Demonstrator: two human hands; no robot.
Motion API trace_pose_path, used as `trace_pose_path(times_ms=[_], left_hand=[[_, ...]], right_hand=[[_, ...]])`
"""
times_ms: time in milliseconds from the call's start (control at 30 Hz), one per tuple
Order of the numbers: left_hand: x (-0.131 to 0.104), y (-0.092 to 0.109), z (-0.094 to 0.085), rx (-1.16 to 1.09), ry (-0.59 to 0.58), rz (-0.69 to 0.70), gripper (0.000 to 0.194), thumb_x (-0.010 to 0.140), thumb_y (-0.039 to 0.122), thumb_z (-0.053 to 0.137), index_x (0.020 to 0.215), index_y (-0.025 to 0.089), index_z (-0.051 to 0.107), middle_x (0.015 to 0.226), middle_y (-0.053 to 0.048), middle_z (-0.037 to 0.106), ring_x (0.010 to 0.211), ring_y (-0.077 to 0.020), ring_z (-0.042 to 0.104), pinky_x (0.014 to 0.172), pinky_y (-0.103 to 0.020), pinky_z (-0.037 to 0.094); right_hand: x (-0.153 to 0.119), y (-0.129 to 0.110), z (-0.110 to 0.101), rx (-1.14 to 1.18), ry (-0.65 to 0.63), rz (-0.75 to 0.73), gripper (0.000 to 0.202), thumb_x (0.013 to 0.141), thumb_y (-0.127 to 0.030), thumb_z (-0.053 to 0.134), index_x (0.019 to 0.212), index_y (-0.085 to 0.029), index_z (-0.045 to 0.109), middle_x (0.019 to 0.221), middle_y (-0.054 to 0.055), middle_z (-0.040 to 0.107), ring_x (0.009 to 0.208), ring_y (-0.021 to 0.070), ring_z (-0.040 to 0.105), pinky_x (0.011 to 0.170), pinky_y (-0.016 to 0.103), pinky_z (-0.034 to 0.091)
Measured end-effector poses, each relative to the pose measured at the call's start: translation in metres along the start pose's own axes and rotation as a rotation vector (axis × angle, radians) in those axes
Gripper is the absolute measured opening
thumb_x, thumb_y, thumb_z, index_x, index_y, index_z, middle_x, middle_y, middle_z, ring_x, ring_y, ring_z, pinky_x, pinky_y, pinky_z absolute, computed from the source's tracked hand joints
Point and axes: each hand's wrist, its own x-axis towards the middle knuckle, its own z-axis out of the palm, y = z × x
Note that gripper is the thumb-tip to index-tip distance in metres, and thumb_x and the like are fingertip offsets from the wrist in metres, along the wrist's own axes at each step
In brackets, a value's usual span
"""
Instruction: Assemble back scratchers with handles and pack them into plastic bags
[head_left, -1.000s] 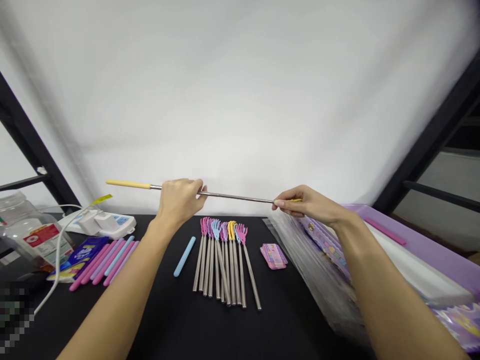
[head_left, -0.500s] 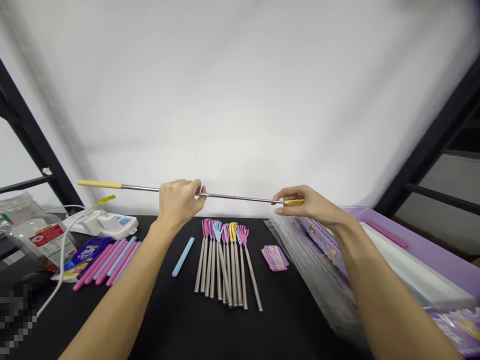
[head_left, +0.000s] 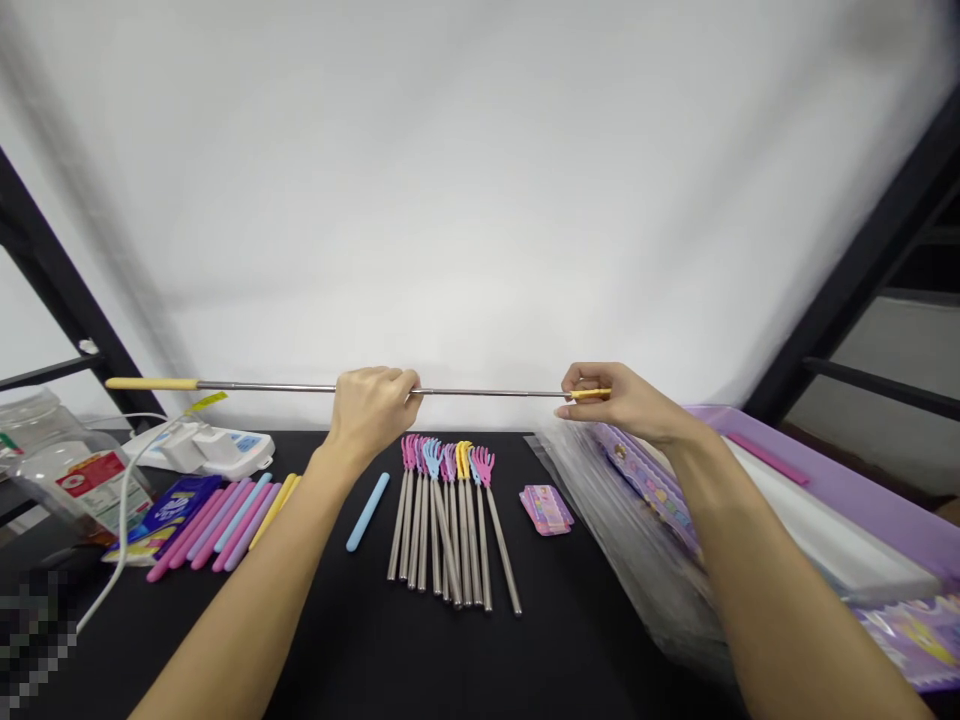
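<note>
A telescopic back scratcher (head_left: 262,387) with a yellow sleeve at its left end is stretched out level above the table. My left hand (head_left: 373,408) is closed round the middle of its thin metal rod. Between thumb and fingers, my right hand (head_left: 630,398) pinches its yellow claw end, which is partly hidden. Below lies a row of back scratchers (head_left: 442,530) with bare metal shafts and pink, purple, blue and yellow claws. A loose light-blue sleeve (head_left: 367,512) lies left of them, and a small stack of pink cards (head_left: 547,510) lies to their right.
More coloured sleeves (head_left: 225,522) lie at left beside a blue packet (head_left: 176,510), a white power strip (head_left: 240,453) and a clear jar (head_left: 75,470). Clear plastic bags (head_left: 622,540) and a purple bin (head_left: 847,488) are at right. A white wall (head_left: 480,200) rises behind.
The back scratcher is drawn out longer: its yellow sleeve end has moved left and slightly down. Both hands have shifted a little right, and yellow sleeves now show beside my left forearm.
</note>
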Motion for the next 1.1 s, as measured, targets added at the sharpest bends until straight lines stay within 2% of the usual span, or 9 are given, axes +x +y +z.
trace_pose_path(times_ms=[133, 267, 400, 567, 667, 733, 867, 967, 1100], left_hand=[[-0.002, -0.001, 0.002, 0.006, -0.033, 0.005, 0.019, 0.080, 0.017, 0.054, 0.064, 0.018, 0.064, 0.058, -0.004, 0.067, 0.056, -0.0191, 0.062, 0.051, -0.029, 0.021], [-0.001, 0.004, 0.002, 0.010, 0.006, 0.001, 0.019, 0.080, 0.017, 0.054, 0.063, 0.018, 0.062, 0.059, -0.003, 0.066, 0.057, -0.0188, 0.062, 0.051, -0.030, 0.024], [0.006, 0.024, -0.012, -0.043, 0.093, 0.010, 0.016, 0.083, 0.019, 0.052, 0.071, 0.018, 0.063, 0.064, -0.002, 0.066, 0.060, -0.0180, 0.061, 0.053, -0.031, 0.030], [0.016, 0.059, -0.041, -0.157, 0.126, 0.153, 0.023, 0.094, 0.025, 0.044, 0.105, 0.016, 0.063, 0.074, -0.003, 0.065, 0.069, -0.0179, 0.061, 0.059, -0.030, 0.039], [0.016, 0.069, -0.048, -0.211, 0.034, 0.180, 0.031, 0.097, 0.019, 0.038, 0.122, 0.014, 0.056, 0.077, -0.004, 0.065, 0.073, -0.0188, 0.061, 0.063, -0.030, 0.042], [0.016, 0.071, -0.050, -0.354, -0.102, 0.202, 0.034, 0.097, 0.017, 0.038, 0.129, 0.016, 0.051, 0.084, -0.005, 0.067, 0.076, -0.0184, 0.062, 0.065, -0.029, 0.044], [0.016, 0.071, -0.063, -0.800, -0.368, 0.182, 0.027, 0.099, 0.022, 0.038, 0.120, 0.020, 0.055, 0.073, 0.001, 0.064, 0.064, -0.0133, 0.059, 0.059, -0.024, 0.042], [0.017, 0.072, -0.075, -1.019, -0.415, 0.122, 0.023, 0.099, 0.023, 0.038, 0.101, 0.019, 0.061, 0.062, 0.004, 0.056, 0.055, -0.0099, 0.055, 0.056, -0.021, 0.041], [0.016, 0.074, -0.073, -1.165, -0.440, 0.049, 0.024, 0.097, 0.029, 0.044, 0.097, 0.018, 0.064, 0.062, 0.003, 0.060, 0.054, -0.0097, 0.057, 0.054, -0.021, 0.043]], right_hand=[[-0.003, 0.001, -0.001, 0.096, 0.028, 0.038, 0.031, 0.066, -0.033, 0.080, 0.075, -0.021, 0.053, 0.068, -0.004, 0.048, 0.063, 0.0116, 0.044, 0.057, 0.025, 0.030], [-0.004, 0.004, -0.005, 0.403, 0.086, 0.032, 0.031, 0.065, -0.030, 0.084, 0.075, -0.021, 0.055, 0.059, -0.007, 0.041, 0.049, 0.0068, 0.031, 0.046, 0.024, 0.021], [-0.002, 0.002, -0.013, 0.742, 0.330, -0.114, 0.026, 0.064, -0.035, 0.084, 0.076, -0.021, 0.066, 0.065, -0.003, 0.049, 0.052, 0.0072, 0.039, 0.046, 0.023, 0.033], [0.003, -0.007, -0.027, 0.896, 0.667, -0.278, 0.021, 0.068, -0.042, 0.081, 0.079, -0.029, 0.068, 0.066, -0.003, 0.050, 0.053, 0.0099, 0.043, 0.046, 0.022, 0.042], [0.004, -0.014, -0.028, 0.936, 0.768, -0.349, 0.015, 0.073, -0.038, 0.078, 0.077, -0.027, 0.068, 0.069, -0.003, 0.051, 0.058, 0.0100, 0.048, 0.053, 0.022, 0.047], [0.004, -0.022, -0.026, 0.950, 0.815, -0.362, 0.014, 0.074, -0.036, 0.077, 0.077, -0.026, 0.067, 0.071, -0.004, 0.053, 0.060, 0.0093, 0.050, 0.057, 0.022, 0.048], [0.005, -0.041, -0.021, 0.974, 0.833, -0.318, 0.015, 0.076, -0.034, 0.075, 0.075, -0.023, 0.065, 0.074, -0.004, 0.055, 0.059, 0.0078, 0.051, 0.057, 0.022, 0.048], [0.005, -0.052, -0.021, 0.995, 0.829, -0.301, 0.014, 0.078, -0.032, 0.074, 0.074, -0.022, 0.065, 0.073, -0.004, 0.055, 0.058, 0.0065, 0.050, 0.054, 0.020, 0.047], [0.007, -0.056, -0.018, 1.000, 0.849, -0.288, 0.015, 0.075, -0.028, 0.076, 0.071, -0.019, 0.064, 0.075, -0.003, 0.058, 0.056, 0.0053, 0.050, 0.053, 0.018, 0.047]])
